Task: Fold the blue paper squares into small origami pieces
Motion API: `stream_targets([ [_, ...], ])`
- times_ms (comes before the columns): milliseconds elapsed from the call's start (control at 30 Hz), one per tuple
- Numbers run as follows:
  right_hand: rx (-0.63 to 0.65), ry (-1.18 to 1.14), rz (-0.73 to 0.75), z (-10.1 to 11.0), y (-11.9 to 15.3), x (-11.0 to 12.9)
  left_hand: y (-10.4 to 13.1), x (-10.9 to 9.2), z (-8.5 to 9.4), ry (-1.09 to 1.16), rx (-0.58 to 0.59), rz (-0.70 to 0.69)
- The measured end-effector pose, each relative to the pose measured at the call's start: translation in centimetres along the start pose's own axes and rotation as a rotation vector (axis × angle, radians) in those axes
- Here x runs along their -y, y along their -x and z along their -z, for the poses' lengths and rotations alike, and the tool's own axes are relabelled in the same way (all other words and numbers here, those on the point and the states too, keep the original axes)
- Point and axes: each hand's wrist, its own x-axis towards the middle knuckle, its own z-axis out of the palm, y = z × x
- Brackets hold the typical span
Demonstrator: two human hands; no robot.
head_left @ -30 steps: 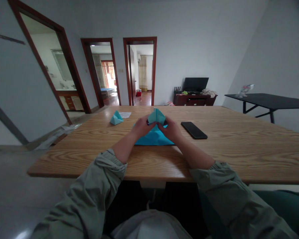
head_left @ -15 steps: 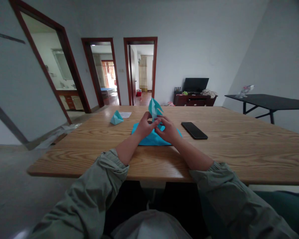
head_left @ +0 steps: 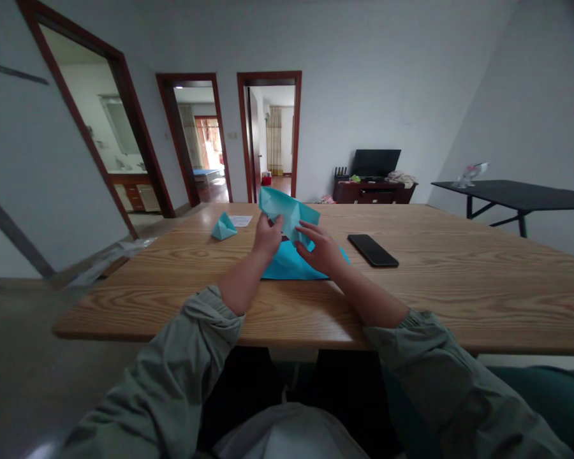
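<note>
Both hands hold a creased sheet of light blue origami paper (head_left: 289, 210) up above the table, partly unfolded and tilted down to the right. At its left part, my left hand (head_left: 268, 237) pinches the lower edge between thumb and fingers. My right hand (head_left: 319, 247) grips the lower right part, its fingers lying across the paper's near face. Beneath the hands, a brighter blue sheet (head_left: 294, 264) lies flat on the wood, partly covered by the right hand. A folded light blue paper shape (head_left: 224, 227) stands to the left, apart from both hands.
A black phone (head_left: 373, 250) lies on the wooden table (head_left: 435, 287) to the right of my hands. Behind the folded shape is a white slip of paper (head_left: 240, 220). Farther off stand a black table (head_left: 516, 194) at right and a television (head_left: 375, 163) on a cabinet.
The light blue paper, narrow and folded upright before, has been spread out wide. My left hand has moved left, away from my right hand, which has stayed nearly in place.
</note>
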Motion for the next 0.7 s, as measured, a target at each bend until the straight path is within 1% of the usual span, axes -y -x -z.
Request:
stream_targets([
  [67,-0.027,0.04,0.0,0.0,0.0,-0.5,-0.5,0.0,0.2,0.077,-0.055,0.004],
  [167,-0.016,0.096,0.016,0.0,0.0,-1.0,-1.0,-0.3,0.5,0.173,-0.08,0.022],
  [267,-0.006,0.135,0.02,0.0,0.0,-1.0,-0.9,-0.8,0.6,0.267,-0.054,0.106],
  [400,-0.028,0.2,-0.016,0.3,-0.1,-0.9,-0.3,-1.2,0.4,0.362,0.028,0.198],
  [567,0.018,0.228,-0.027,0.5,-0.2,-1.0,0.2,-1.3,0.2,0.291,0.103,0.236],
  [633,0.024,0.223,-0.044,0.5,-0.2,-1.0,0.1,-1.3,0.5,0.239,0.119,0.25],
  [700,0.023,0.212,-0.087,0.6,-0.2,-1.0,-0.5,-1.4,1.2,0.18,0.135,0.245],
])
